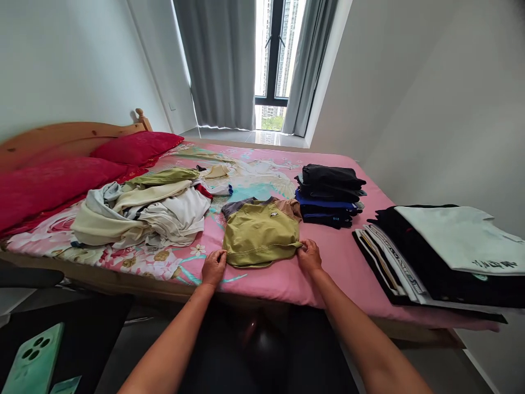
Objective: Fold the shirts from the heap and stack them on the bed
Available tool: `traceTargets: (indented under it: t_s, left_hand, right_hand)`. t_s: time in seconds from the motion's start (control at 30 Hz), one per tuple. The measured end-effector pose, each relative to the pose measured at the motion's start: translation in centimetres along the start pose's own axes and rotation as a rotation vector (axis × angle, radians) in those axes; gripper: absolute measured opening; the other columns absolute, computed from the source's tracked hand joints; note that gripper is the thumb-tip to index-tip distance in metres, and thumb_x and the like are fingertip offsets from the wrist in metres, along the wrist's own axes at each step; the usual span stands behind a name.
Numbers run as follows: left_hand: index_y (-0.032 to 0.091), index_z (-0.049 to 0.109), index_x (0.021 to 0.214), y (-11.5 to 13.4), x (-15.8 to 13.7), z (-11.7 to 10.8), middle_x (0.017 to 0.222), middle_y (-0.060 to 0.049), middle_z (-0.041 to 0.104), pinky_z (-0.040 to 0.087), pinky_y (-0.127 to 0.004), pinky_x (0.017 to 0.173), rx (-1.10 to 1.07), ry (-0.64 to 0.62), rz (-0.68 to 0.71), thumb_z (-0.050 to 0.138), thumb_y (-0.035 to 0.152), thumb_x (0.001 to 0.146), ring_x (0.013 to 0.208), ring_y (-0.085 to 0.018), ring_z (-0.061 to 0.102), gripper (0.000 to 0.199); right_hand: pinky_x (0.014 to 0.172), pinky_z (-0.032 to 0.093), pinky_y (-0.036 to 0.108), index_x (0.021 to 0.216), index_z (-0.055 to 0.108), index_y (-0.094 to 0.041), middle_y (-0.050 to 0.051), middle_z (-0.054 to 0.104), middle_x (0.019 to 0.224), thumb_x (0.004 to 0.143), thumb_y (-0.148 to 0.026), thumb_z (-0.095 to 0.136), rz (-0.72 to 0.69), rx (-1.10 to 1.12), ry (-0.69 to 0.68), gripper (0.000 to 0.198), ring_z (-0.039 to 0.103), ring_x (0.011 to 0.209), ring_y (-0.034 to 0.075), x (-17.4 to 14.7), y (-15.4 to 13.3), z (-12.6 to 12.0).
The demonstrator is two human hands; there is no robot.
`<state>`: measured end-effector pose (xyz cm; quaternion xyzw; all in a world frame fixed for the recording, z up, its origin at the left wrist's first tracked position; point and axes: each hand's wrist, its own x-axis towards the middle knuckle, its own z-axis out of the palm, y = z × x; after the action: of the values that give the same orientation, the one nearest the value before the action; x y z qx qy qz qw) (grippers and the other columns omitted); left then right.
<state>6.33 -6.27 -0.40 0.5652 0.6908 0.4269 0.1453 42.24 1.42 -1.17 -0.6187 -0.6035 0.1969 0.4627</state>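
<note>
A bed with a pink floral sheet [336, 251] spans the middle of the frame. On it, a stack of folded black and white clothes [435, 257] sits at right, and a loose heap of cream, grey and white clothes [143, 213] at centre left. An olive-green shirt with grey and brown sleeves [262, 230] lies at centre, beside a pile of folded black and blue clothes [330, 197]. The right hand [310, 255] and left hand [214, 267] each have fingers pinched on the shirt's near corners.
</note>
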Motion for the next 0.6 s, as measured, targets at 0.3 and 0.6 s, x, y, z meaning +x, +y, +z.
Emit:
traceTargets:
  t_s: [0.3, 0.6]
  left_hand:
    - [0.022, 0.066, 0.101, -0.8, -0.4, 0.3, 0.109, -0.005, 0.068, 0.041, -0.037, 0.102, -0.042, -0.001, 0.071, 0.055, 0.02, 0.067, 0.107, -0.022, 0.059, 0.036]
    - [0.021, 0.068, 0.102, -1.6, 0.3, -0.4, 0.104, -0.006, 0.072, 0.051, -0.034, 0.085, -0.11, 0.194, -0.154, 0.046, 0.034, 0.081, 0.096, -0.021, 0.066, 0.033]
  right_hand:
    - [0.08, 0.046, 0.034, 0.096, 0.059, -0.021, 0.004, 0.064, 0.094, 0.069, -0.027, 0.052, -0.032, 0.079, 0.024, 0.028, 0.057, 0.084, 0.02, -1.4, -0.1, -1.4]
    - [0.095, 0.04, 0.039, 0.083, 0.057, -0.021, 0.007, 0.063, 0.105, 0.072, -0.023, 0.046, -0.236, 0.147, 0.109, 0.015, 0.054, 0.104, 0.021, -0.8, -2.9, -2.1]
